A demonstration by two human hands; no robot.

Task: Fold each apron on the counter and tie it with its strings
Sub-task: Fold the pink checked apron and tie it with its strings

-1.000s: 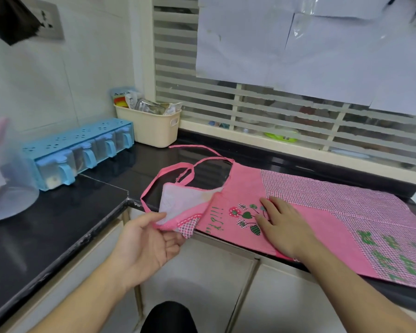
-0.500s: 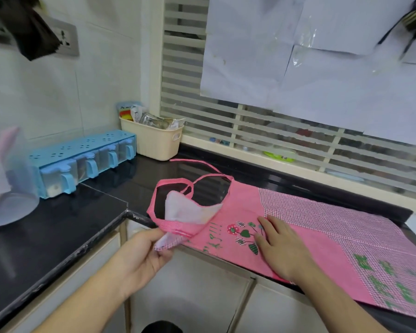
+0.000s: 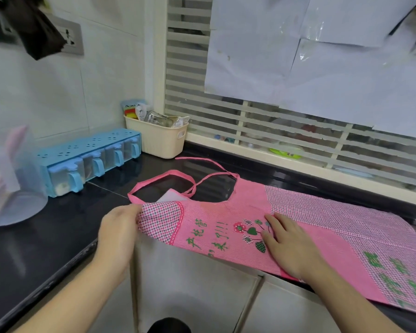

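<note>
Since a second ago, the left hand (image 3: 117, 233) has drawn the bib end flat; its grip pinches the apron (image 3: 298, 227) there. Right hand (image 3: 289, 246), fingers straight, presses the apron along the table's (image 3: 46, 236) front edge. Folding has barely begun; next, carry the bib over rightward.

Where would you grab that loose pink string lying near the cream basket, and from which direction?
Probably pinch the pink string near its free end, coming from above. It lies flat and thin on the black counter, apart from the cream basket, so fingertips from above suit it. The other end joins the apron by its neck opening.
</note>
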